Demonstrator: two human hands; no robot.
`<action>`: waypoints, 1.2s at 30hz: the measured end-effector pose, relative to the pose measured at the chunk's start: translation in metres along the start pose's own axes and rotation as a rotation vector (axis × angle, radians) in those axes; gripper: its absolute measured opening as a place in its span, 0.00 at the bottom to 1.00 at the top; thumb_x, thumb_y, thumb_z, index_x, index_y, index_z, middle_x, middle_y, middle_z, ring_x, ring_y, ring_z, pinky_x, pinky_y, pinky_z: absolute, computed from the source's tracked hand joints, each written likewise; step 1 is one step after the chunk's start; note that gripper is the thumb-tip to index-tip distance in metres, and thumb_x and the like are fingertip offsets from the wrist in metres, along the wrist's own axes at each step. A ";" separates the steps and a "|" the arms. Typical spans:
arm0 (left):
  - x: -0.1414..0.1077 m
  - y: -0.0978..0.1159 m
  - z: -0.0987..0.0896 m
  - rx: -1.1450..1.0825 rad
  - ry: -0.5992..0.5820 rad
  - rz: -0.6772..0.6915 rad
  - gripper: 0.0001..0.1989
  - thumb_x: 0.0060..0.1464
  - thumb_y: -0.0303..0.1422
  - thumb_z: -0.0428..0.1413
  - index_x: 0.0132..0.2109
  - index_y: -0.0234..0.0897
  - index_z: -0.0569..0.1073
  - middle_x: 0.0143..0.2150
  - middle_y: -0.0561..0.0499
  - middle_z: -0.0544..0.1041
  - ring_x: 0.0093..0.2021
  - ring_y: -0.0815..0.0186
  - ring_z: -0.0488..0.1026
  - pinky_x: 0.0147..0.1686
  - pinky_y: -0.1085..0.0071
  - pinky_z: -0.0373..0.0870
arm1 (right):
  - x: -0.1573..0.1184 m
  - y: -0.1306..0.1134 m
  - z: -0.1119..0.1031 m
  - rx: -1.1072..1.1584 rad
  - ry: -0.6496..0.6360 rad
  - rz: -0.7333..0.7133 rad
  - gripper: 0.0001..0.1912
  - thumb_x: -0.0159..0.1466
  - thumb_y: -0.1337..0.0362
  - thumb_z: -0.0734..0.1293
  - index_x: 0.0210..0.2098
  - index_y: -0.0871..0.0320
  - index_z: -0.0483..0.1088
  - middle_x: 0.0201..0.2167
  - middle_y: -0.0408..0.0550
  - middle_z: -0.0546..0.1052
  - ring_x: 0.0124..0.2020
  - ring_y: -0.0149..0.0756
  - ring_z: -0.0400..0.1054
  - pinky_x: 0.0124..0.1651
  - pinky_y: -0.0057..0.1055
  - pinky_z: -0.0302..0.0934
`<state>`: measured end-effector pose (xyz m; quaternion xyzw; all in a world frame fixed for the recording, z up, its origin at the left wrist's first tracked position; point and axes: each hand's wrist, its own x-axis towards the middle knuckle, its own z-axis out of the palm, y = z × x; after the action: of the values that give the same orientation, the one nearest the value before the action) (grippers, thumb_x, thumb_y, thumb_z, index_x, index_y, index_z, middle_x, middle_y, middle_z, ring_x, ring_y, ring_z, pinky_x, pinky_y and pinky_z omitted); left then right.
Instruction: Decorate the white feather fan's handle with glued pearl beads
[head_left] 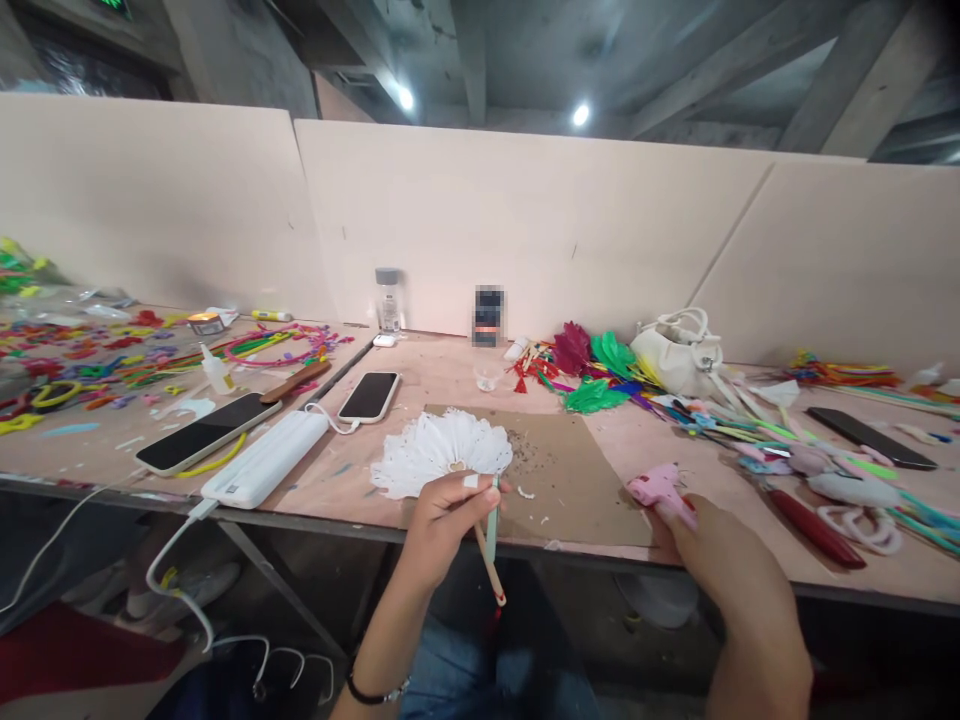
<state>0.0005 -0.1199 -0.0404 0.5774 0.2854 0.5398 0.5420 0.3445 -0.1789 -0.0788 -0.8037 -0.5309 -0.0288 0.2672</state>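
My left hand point(454, 510) pinches the base of a white lacy fan point(442, 445) at the table's front edge. A wooden handle point(489, 565) with a red tassel hangs below the fingers, beside a pale green strip point(492, 530). The fan spreads out to the left and rests over a brown cardboard sheet point(581, 480). On the right, my right hand point(694, 530) is wrapped round a pink glue gun point(660, 487), whose nozzle end lies above the cardboard's right side.
A power bank point(266, 458) and phones point(369, 397) point(206, 433) lie left. Feathers point(600, 370), a white bag point(675, 355), a red tool point(816, 528) and another phone point(870, 438) are right. A bottle point(388, 302) stands behind.
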 end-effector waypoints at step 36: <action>-0.007 0.000 -0.004 -0.076 -0.078 -0.033 0.16 0.57 0.46 0.68 0.40 0.37 0.88 0.28 0.50 0.75 0.27 0.69 0.71 0.27 0.76 0.66 | -0.095 -0.121 0.037 1.329 -0.185 -0.223 0.27 0.72 0.37 0.67 0.38 0.56 0.76 0.20 0.43 0.71 0.22 0.34 0.58 0.28 0.30 0.49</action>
<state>-0.0053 -0.1252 -0.0434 0.5723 0.2528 0.5181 0.5832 0.1894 -0.2062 -0.0934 -0.4085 -0.5364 0.3450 0.6530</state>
